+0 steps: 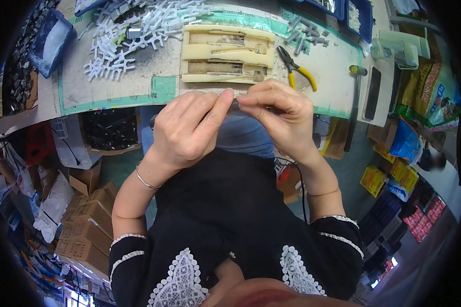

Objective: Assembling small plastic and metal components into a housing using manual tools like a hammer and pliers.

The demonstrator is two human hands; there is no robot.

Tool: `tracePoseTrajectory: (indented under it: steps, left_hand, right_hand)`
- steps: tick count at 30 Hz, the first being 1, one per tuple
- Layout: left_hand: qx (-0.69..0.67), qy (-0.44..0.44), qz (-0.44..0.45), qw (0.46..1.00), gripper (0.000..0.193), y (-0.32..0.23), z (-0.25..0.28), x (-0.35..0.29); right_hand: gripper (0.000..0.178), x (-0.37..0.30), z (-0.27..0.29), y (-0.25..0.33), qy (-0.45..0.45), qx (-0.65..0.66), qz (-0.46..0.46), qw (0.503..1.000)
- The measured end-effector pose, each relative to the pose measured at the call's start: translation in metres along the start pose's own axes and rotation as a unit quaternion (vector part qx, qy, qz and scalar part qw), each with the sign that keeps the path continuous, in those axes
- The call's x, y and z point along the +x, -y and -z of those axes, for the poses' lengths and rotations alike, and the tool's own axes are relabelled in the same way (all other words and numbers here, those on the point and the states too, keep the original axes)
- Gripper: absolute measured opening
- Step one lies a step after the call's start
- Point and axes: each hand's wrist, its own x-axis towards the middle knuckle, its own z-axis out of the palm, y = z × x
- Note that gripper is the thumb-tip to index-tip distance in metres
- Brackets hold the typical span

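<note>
My left hand (184, 128) and my right hand (284, 115) meet in front of the table's near edge, fingertips almost touching. Both are closed in a pinch. Between them is a tiny dark piece, mostly hidden by the fingers and too small to name. Just beyond my hands lies a cream-coloured block (228, 52) with long recesses that hold thin dark strips. Right of the block, pliers (297, 69) with yellow handles lie with their jaws pointing away from me.
White branched plastic pieces (143, 38) are heaped at the far left, near a blue tray (51, 43). Small grey cylinders (306, 35) lie at the far right. A dark flat bar (372, 93) and a translucent green plastic holder (405, 48) are at the right. Cardboard boxes (87, 233) stand below left.
</note>
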Motion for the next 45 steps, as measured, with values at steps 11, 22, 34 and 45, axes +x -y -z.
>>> tracePoseTrajectory:
  steps: [11, 22, 34, 45]
  left_hand:
    - [0.118, 0.131, -0.023, 0.984, 0.038, 0.008, 0.003, 0.002]
    - [0.140, 0.155, -0.106, 0.972, 0.035, 0.002, 0.006, 0.003]
    - [-0.368, 0.134, 0.298, 0.871, 0.024, -0.003, 0.000, 0.018]
    - [-0.585, 0.026, 0.388, 0.711, 0.032, 0.002, -0.003, 0.010]
  right_hand:
    - [0.013, 0.015, 0.012, 0.018, 0.094, -0.115, -0.140, 0.979]
    - [0.016, 0.024, 0.023, 0.006, 0.245, -0.114, -0.082, 0.959]
    - [0.030, -0.004, 0.068, -0.015, 0.009, -0.472, -0.062, 0.879]
    - [0.014, -0.028, 0.054, -0.073, -0.125, -0.405, 0.106, 0.900]
